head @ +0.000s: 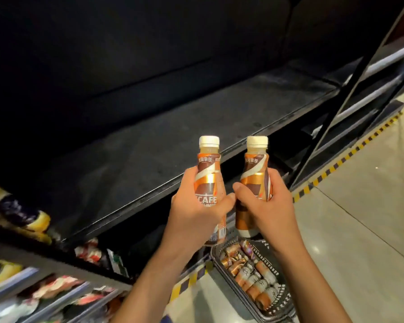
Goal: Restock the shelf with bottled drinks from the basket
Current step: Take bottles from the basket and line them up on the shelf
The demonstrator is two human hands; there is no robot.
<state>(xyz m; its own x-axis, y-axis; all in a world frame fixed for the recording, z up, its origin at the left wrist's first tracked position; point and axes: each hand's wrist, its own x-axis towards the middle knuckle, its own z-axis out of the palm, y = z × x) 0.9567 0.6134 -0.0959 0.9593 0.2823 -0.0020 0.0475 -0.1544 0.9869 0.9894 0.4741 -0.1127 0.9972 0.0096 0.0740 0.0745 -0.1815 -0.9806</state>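
Note:
Two brown-and-orange coffee bottles with cream caps stand upright side by side in front of me. My left hand (194, 206) grips the left bottle (208, 169) around its lower body. My right hand (264, 206) grips the right bottle (254, 171) the same way. Both bottles hover just in front of the front edge of a bare dark shelf board (149, 155). Below my right forearm, a dark basket (275, 313) sits on the floor with several more of the same bottles lying in it.
Lower shelves at the left hold packaged goods (56, 285) and yellow-and-dark packs (21, 213). A black upright frame (350, 89) bounds the shelf on the right. Pale floor tiles with a yellow-black striped line (336, 164) lie to the right.

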